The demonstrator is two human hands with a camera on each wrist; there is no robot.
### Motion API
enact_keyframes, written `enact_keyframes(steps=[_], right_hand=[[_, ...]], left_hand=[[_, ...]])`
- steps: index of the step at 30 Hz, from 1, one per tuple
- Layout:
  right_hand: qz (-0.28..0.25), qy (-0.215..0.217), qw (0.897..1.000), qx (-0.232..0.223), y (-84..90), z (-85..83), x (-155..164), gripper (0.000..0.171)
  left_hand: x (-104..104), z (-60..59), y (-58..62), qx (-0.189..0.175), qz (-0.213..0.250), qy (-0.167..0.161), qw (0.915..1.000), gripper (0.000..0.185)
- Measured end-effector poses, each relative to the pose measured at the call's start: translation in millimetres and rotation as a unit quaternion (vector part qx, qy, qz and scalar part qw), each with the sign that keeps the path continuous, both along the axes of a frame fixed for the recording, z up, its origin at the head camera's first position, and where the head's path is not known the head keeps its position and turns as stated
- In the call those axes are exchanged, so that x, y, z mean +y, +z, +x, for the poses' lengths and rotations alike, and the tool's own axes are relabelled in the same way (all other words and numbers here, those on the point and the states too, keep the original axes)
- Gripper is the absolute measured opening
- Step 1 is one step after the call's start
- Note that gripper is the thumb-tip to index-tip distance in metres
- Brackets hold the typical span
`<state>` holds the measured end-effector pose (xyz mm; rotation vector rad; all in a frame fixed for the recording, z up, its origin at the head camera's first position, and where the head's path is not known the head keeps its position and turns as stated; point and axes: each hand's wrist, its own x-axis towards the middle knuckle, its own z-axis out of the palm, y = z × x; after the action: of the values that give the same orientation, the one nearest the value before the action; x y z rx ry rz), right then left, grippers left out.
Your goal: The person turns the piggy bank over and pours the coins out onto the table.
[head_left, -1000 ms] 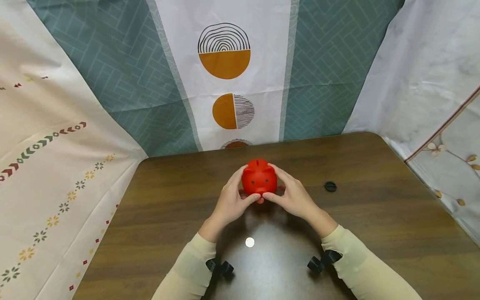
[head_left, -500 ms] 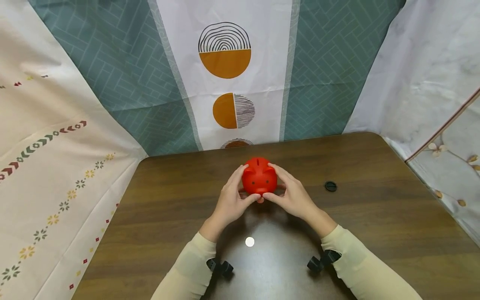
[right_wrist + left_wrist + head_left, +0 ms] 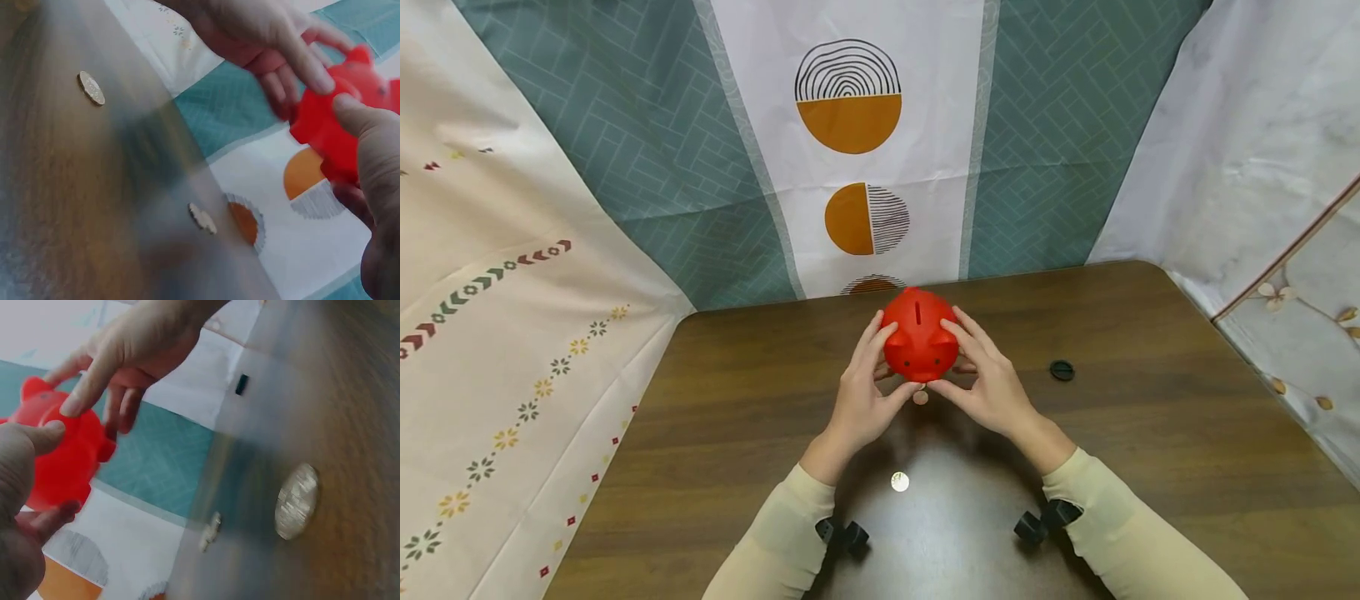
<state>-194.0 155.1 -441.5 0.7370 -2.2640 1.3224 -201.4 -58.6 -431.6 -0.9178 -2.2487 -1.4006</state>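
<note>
- Above the middle of a dark wooden desk, a red piggy bank is held clear of the surface, its face toward the camera and its coin slot on top.
- The left hand grasps the bank's left side, thumb curled under the snout and fingers spread along the flank.
- The right hand grasps the opposite side the same way, thumb under the front and fingers on the upper flank.
- A small coin shows just below the bank, between the two thumbs; whether it lies on the desk cannot be told.
- A second, silver coin lies on the desk nearer the person, between the two cream sleeves.
- A small black round cap rests on the desk to the right, well apart from the hands.
- Patterned cloth in teal, white and orange hangs behind the desk.
</note>
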Motion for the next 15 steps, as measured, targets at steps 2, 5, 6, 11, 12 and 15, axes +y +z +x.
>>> enact_keyframes(steps=[2,5,6,11,12,15], right_hand=[[-0.006,0.001,1.0,-0.001,2.1,0.1,-0.5,0.084],[0.003,0.01,0.999,-0.053,-1.0,-1.9,-1.4,0.082],[0.008,0.01,0.997,-0.073,-2.5,-2.7,-1.7,0.081],[0.013,0.009,0.995,-0.094,-6.7,-4.5,-2.7,0.081],[0.013,0.007,0.995,-0.095,-6.6,-4.3,-2.9,0.081],[0.016,0.007,0.996,-0.092,-6.9,-3.9,-2.2,0.081]], left_hand=[[0.3,-0.6,1.4,0.007,0.003,0.0,1.0,0.085],[-1.1,-2.1,-0.9,-0.049,-0.022,0.01,0.9985,0.085],[-1.7,-2.7,-2.4,-0.073,-0.03,0.013,0.9968,0.086],[-3.9,-4.2,-5.7,-0.11,-0.042,0.014,0.9929,0.087],[-3.8,-4.5,-5.9,-0.111,-0.042,0.015,0.9928,0.087],[-3.2,-4.5,-6.7,-0.11,-0.043,0.015,0.9929,0.087]])
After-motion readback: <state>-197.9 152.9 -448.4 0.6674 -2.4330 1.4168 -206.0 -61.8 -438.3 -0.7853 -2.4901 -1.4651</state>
